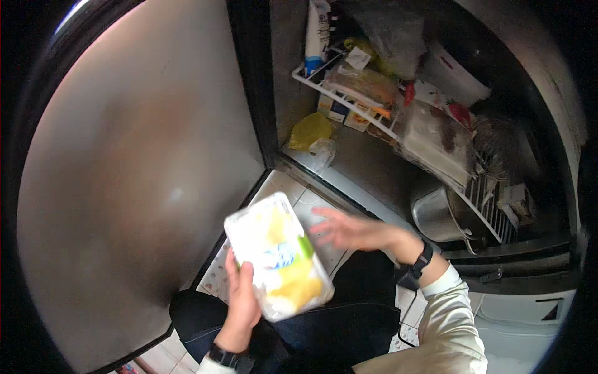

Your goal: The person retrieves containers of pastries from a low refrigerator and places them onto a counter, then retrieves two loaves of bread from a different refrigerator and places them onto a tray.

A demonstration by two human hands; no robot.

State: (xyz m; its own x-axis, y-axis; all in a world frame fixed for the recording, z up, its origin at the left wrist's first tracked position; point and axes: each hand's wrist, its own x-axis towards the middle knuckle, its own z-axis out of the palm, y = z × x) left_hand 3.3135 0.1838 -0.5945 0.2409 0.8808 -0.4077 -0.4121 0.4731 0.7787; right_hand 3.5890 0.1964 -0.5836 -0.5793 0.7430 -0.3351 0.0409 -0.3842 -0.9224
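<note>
My left hand (243, 298) grips the lower left edge of a white rectangular plastic tub (274, 234) with yellow, green and blue print on its lid. The tub is tilted above my knees. To the right of it my right hand (352, 232) has its fingers stretched out and slightly blurred, apart from the tub and holding nothing. Ahead and to the right is an open fridge compartment with a white wire shelf (349, 101). Clear flat packs (434, 140) and a bagged food pack (361, 84) rest on the shelf.
The large metallic fridge door (137, 174) stands open at left. Inside are a metal pot (439, 215), a yellow bag (311, 131), small boxes (357, 119) and a white-and-blue tube (317, 37). A white plastic bin (523, 330) is at lower right. Tiled floor (283, 181) lies below.
</note>
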